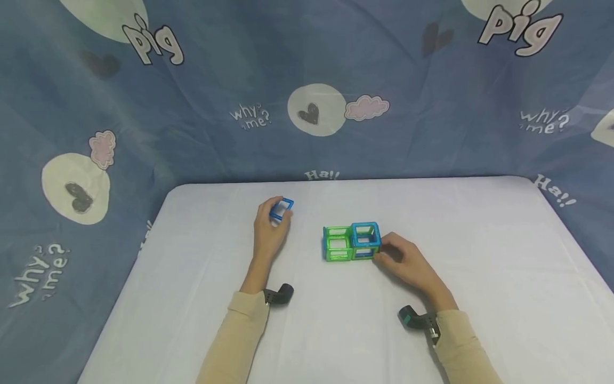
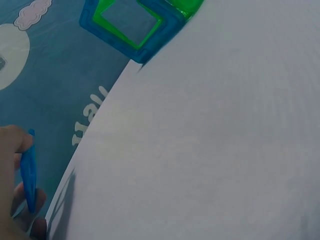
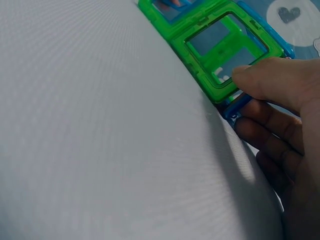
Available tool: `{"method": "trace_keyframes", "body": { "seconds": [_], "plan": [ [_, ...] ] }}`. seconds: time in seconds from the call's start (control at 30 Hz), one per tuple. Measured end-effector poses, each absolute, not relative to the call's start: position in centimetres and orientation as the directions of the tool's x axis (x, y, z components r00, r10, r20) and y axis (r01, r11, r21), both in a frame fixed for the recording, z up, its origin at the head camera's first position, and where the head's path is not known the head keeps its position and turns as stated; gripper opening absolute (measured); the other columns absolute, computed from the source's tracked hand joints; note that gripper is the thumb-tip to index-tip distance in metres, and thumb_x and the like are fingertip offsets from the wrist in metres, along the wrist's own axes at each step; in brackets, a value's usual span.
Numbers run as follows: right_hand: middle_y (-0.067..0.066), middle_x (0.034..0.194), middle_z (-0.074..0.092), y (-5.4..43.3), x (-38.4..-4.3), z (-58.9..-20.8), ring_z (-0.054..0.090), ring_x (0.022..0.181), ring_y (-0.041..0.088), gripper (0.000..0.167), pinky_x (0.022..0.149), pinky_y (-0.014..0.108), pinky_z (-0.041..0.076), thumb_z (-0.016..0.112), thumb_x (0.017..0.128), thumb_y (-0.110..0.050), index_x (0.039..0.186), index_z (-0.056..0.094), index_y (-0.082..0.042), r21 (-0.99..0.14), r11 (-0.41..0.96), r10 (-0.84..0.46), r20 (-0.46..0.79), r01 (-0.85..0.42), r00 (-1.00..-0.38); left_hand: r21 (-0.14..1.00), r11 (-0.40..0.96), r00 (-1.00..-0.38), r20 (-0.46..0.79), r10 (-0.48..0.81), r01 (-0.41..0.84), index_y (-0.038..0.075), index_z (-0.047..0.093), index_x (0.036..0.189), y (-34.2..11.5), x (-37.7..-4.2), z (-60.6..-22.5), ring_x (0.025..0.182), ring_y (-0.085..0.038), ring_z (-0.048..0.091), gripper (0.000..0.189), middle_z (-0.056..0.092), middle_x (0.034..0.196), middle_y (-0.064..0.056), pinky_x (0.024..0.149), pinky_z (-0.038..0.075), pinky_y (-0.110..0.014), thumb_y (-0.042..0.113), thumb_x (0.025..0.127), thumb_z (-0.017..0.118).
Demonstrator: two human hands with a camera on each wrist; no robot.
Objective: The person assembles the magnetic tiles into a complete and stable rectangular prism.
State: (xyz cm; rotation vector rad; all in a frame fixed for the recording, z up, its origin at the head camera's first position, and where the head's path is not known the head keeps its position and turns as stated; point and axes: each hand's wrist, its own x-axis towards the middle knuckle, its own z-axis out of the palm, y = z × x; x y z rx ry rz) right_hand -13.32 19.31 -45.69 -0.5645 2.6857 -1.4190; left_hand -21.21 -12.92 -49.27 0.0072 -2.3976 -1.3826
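Between thumb and fingers, my left hand (image 1: pixel 269 234) holds a blue square magnetic tile (image 1: pixel 290 205) above the table, left of the built piece. The same tile (image 2: pixel 29 172) appears nearly edge-on in the left wrist view. Two joined cubes of green and blue magnetic tiles (image 1: pixel 352 244) stand on the table; the right cube has a blue top frame, while the left cube's top looks green. My right hand (image 1: pixel 408 264) grips the right end of this block. In the right wrist view its thumb (image 3: pixel 255 80) presses a green tile (image 3: pixel 200 82), with the fingers around the end.
A white-covered table (image 1: pixel 336 330) lies beneath everything. Behind it hangs a blue printed cloth (image 1: pixel 206 133) with white and pink shapes. Black wrist cameras are strapped to the left wrist (image 1: pixel 280 295) and right wrist (image 1: pixel 417 320).
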Motion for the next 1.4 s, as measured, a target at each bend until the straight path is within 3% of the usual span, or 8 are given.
{"method": "trace_keyframes", "body": {
  "seconds": [0.17, 0.4, 0.53, 0.73, 0.9, 1.03, 1.23, 1.4],
  "plan": [
    [0.006, 0.105, 0.065, 19.6, -13.8, -47.1, 0.057, 0.114, 0.028, 0.020, 0.107, 0.049, 0.039, 0.068, 0.085, -0.010, 0.105, 0.062, -0.008, -0.804, 0.514, -0.345, 0.126, -0.300, -0.930, 0.861, 0.456, -0.933, 0.325, -0.152, 0.226, 0.024, 0.055, 0.126, -12.6, -20.8, -49.3, 0.127, -0.023, 0.048, 0.038, 0.053, 0.133, -0.001, 0.106, 0.042, -0.045, 0.029, 0.089, 0.063],
    [-0.003, 0.106, 0.064, 20.5, -14.8, -49.1, 0.056, 0.115, 0.020, 0.020, 0.109, 0.045, 0.037, 0.069, 0.086, -0.020, 0.105, 0.062, -0.018, -0.809, 0.510, -0.335, 0.128, -0.294, -0.933, 0.810, 0.426, -0.884, 0.464, -0.046, 0.403, 0.015, 0.057, 0.124, -12.0, -20.7, -48.9, 0.126, -0.020, 0.050, 0.034, 0.055, 0.134, 0.000, 0.098, 0.044, -0.043, 0.024, 0.091, 0.061],
    [-0.006, 0.106, 0.063, 20.7, -14.7, -49.2, 0.056, 0.116, 0.019, 0.020, 0.109, 0.046, 0.037, 0.068, 0.086, -0.027, 0.105, 0.062, -0.021, -0.813, 0.503, -0.340, 0.124, -0.292, -0.932, 0.798, 0.394, -0.866, 0.500, -0.010, 0.456, 0.008, 0.057, 0.121, -11.4, -20.3, -48.4, 0.127, -0.023, 0.050, 0.032, 0.056, 0.133, -0.006, 0.097, 0.044, -0.045, 0.015, 0.090, 0.061],
    [-0.006, 0.106, 0.063, 20.7, -14.8, -49.2, 0.056, 0.116, 0.018, 0.020, 0.108, 0.046, 0.038, 0.068, 0.086, -0.025, 0.105, 0.061, -0.021, -0.808, 0.503, -0.345, 0.138, -0.307, -0.928, 0.761, 0.323, -0.813, 0.580, 0.051, 0.563, -0.005, 0.058, 0.115, -9.7, -19.2, -46.8, 0.125, -0.037, 0.049, 0.028, 0.056, 0.128, -0.023, 0.106, 0.040, -0.049, 0.001, 0.088, 0.059],
    [-0.003, 0.107, 0.063, 20.6, -14.8, -48.9, 0.055, 0.118, 0.021, 0.022, 0.111, 0.046, 0.036, 0.069, 0.085, -0.020, 0.106, 0.062, -0.020, -0.827, 0.490, -0.337, 0.113, -0.277, -0.935, 0.717, 0.316, -0.777, 0.616, 0.130, 0.621, 0.001, 0.061, 0.112, -8.4, -18.7, -47.4, 0.125, -0.031, 0.051, 0.027, 0.059, 0.127, -0.017, 0.111, 0.036, -0.039, 0.006, 0.086, 0.059],
    [0.000, 0.109, 0.064, 20.5, -14.8, -48.9, 0.054, 0.118, 0.024, 0.023, 0.111, 0.048, 0.035, 0.069, 0.085, -0.017, 0.107, 0.062, -0.017, -0.835, 0.480, -0.333, 0.112, -0.270, -0.936, 0.653, 0.323, -0.725, 0.658, 0.206, 0.685, 0.007, 0.063, 0.110, -7.2, -18.5, -48.0, 0.123, -0.025, 0.053, 0.026, 0.061, 0.127, -0.010, 0.106, 0.039, -0.039, 0.017, 0.087, 0.057],
    [-0.004, 0.108, 0.064, 20.6, -14.9, -49.0, 0.055, 0.117, 0.019, 0.022, 0.110, 0.045, 0.037, 0.069, 0.086, -0.021, 0.107, 0.062, -0.020, -0.816, 0.504, -0.334, 0.117, -0.282, -0.935, 0.546, 0.336, -0.640, 0.685, 0.348, 0.767, 0.010, 0.063, 0.108, -5.7, -17.8, -48.1, 0.121, -0.021, 0.054, 0.028, 0.062, 0.126, -0.008, 0.104, 0.040, -0.039, 0.023, 0.085, 0.056],
    [-0.001, 0.108, 0.064, 20.5, -14.9, -49.0, 0.055, 0.118, 0.022, 0.022, 0.111, 0.047, 0.035, 0.068, 0.086, -0.018, 0.107, 0.062, -0.018, -0.827, 0.491, -0.330, 0.113, -0.273, -0.937, 0.504, 0.378, -0.628, 0.668, 0.399, 0.776, 0.013, 0.064, 0.108, -5.3, -17.6, -48.1, 0.121, -0.018, 0.054, 0.027, 0.062, 0.126, -0.005, 0.106, 0.038, -0.037, 0.024, 0.083, 0.060]
  ]
}}
